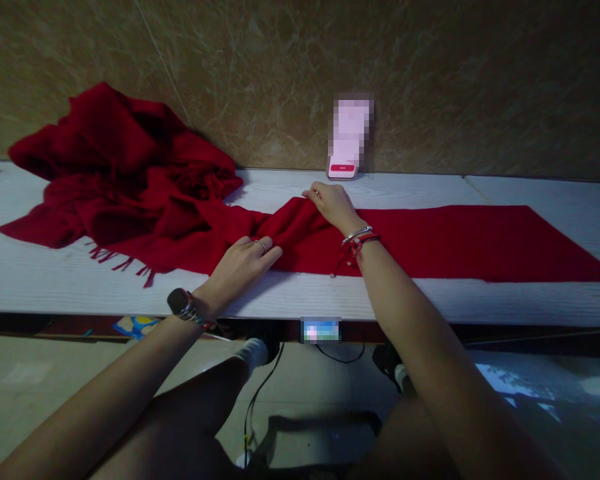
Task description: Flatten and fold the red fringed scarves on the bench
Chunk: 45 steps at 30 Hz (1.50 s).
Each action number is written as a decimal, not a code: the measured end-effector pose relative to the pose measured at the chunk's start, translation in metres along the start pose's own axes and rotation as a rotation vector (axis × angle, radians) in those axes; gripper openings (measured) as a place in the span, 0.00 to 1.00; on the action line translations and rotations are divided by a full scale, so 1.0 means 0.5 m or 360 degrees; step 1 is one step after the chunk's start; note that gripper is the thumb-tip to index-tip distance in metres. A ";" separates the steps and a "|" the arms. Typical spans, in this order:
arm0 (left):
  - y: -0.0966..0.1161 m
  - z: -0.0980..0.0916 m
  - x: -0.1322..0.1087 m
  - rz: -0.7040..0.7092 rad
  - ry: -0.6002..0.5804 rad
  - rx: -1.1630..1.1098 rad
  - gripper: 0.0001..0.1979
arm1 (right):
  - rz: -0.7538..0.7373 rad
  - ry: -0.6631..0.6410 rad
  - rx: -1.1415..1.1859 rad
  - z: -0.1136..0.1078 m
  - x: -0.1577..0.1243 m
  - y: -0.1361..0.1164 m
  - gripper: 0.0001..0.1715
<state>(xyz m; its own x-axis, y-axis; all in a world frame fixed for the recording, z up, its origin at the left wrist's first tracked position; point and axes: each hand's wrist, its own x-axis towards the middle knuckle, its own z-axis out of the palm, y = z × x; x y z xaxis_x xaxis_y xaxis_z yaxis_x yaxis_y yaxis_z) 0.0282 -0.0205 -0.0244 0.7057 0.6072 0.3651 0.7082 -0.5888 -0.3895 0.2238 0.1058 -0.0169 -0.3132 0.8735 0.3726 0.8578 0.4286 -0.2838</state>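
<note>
A long red scarf lies across the white table. Its right part is flat and smooth, while its left part is heaped in loose folds with a fringe showing at the near edge. My left hand is on the scarf near its lower edge, fingers curled into the cloth. Farther up and to the right, my right hand pinches the scarf's upper edge, where the fabric rises in a soft fold between both hands. The fingertips of both hands are partly hidden.
A lit phone leans against the brown marbled wall behind the white table. Below the front edge are a blue and yellow packet, a blurred lit screen and a black cable.
</note>
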 end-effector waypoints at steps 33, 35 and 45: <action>0.041 0.017 0.192 -0.0184 -0.0208 -0.0662 0.19 | 0.0293 -0.0559 -0.0212 -0.114 -0.230 0.067 0.33; 0.055 0.048 0.222 -0.0348 -0.0348 -0.0650 0.22 | 0.0359 -0.0556 -0.0299 -0.100 -0.255 0.071 0.32; 0.060 0.078 0.215 -0.0824 -0.0722 -0.0558 0.28 | 0.0312 -0.0469 -0.0348 -0.090 -0.267 0.067 0.30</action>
<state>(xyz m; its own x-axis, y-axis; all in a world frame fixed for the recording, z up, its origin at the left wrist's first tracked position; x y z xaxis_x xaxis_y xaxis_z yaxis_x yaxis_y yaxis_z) 0.1242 0.0480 -0.0298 0.2583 0.9659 0.0162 0.9644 -0.2588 0.0545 0.3127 -0.0067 -0.0365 -0.2114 0.9760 0.0525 0.9692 0.2163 -0.1177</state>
